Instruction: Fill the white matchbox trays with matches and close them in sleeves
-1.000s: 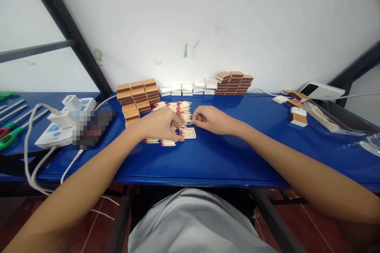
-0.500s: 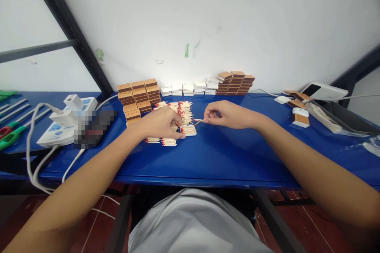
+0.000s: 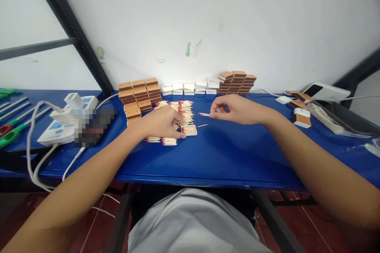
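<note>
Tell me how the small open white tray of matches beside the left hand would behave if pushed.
The small open white cardboard tray probably slides easily: it lies flat on the smooth blue table. It looks light and thin-walled, so a squeeze would likely crush it. With no cover on, its red-tipped wooden matches could spill if it tips.

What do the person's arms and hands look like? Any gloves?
No gloves. The left hand and right hand are bare, with no rings, watch or bracelet visible. The left arm and right arm are bare too, no sleeves in view. Lower down is a light grey garment.
</note>
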A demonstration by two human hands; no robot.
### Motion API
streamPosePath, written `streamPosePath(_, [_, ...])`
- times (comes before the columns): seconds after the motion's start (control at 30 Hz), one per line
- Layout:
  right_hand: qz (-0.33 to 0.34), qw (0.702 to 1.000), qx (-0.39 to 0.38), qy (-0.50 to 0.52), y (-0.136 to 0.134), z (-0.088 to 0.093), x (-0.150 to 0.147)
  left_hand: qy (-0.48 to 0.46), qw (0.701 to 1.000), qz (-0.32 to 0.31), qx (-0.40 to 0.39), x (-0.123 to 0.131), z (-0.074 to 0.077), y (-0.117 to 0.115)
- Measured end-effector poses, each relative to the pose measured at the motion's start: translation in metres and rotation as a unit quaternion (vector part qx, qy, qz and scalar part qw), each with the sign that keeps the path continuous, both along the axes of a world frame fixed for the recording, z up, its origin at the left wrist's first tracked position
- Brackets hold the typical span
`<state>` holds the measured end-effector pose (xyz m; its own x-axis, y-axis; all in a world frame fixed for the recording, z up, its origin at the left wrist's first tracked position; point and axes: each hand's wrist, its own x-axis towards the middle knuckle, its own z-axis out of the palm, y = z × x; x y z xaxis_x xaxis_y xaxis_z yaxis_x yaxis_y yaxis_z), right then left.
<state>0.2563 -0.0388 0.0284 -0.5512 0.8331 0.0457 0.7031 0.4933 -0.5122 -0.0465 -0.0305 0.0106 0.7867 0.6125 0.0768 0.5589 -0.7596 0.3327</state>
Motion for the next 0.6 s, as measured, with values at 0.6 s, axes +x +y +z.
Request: streamPosePath(0.6, [0.07, 0.997, 0.009, 0.011, -0.013, -0.037, -0.048, -0.014, 1.0, -0.008, 0.0, 0.004, 0.002, -0.003])
